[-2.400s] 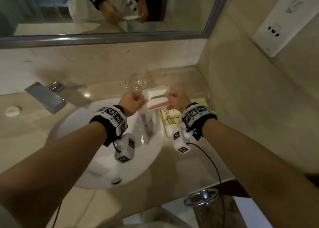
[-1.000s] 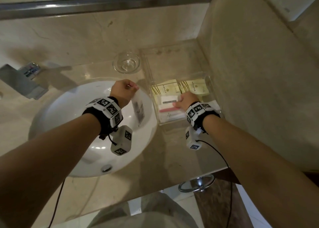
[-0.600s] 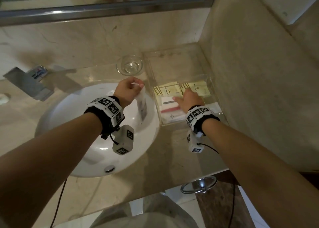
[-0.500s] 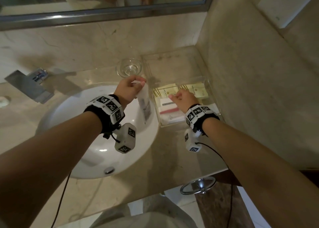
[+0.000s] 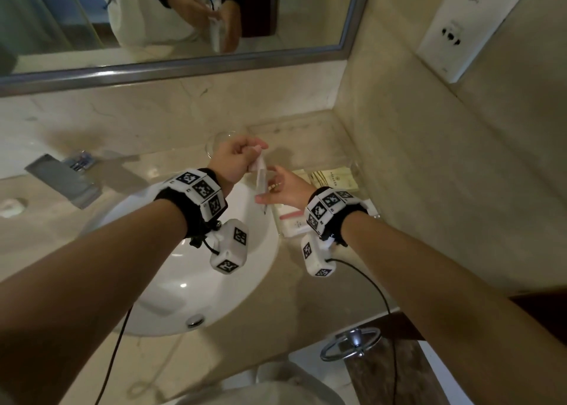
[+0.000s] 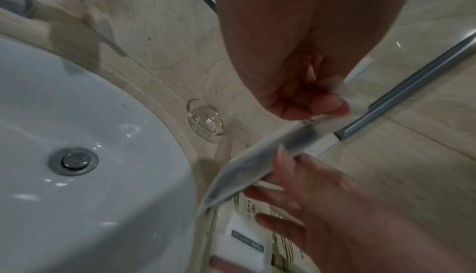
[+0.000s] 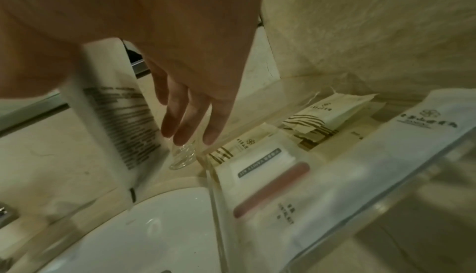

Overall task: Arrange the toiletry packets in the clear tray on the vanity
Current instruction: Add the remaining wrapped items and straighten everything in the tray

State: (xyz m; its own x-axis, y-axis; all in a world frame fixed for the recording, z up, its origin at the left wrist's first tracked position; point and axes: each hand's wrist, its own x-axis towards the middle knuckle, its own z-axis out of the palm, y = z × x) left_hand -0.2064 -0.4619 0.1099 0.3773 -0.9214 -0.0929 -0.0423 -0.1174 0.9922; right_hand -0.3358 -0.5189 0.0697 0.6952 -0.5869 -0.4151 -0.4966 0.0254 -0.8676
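Hanging from the left hand (image 5: 236, 159), a long white packet (image 5: 260, 179) is pinched by its top edge between curled fingers and thumb, just above the seam between the sink (image 5: 184, 282) and the clear tray (image 5: 352, 165). In the head view the packet is seen nearly edge-on, so its face is hard to read there; the right wrist view shows one side covered with dense dark lines of print too blurred to make out, and the left wrist view shows a dark shape through the semi-translucent wrapper. The right hand (image 5: 288, 188) is spread with straight fingers, its fingertips (image 6: 280, 161) touching the packet's lower half; whether it grips at all cannot be told.

The tray sits on the tabletop (image 5: 306, 297) in the corner against the side wall, and its transparent walls are barely traceable except for glinting edges. Much of its contents is covered by the right wrist and its marker band. What shows: two cream packets with brown stripes (image 7: 316, 118) at the far end, a white packet with a grey label bar (image 7: 260, 165) over them, a white packet with a pink strip (image 7: 273, 190) nearer, and a long white sleeve with a flower logo (image 7: 425, 127) along the right wall.

A small glass dish (image 6: 206, 120) stands behind the sink, partly hidden by the left hand in the head view. The mirror (image 5: 153, 21) cuts the person's reflection at chest height.
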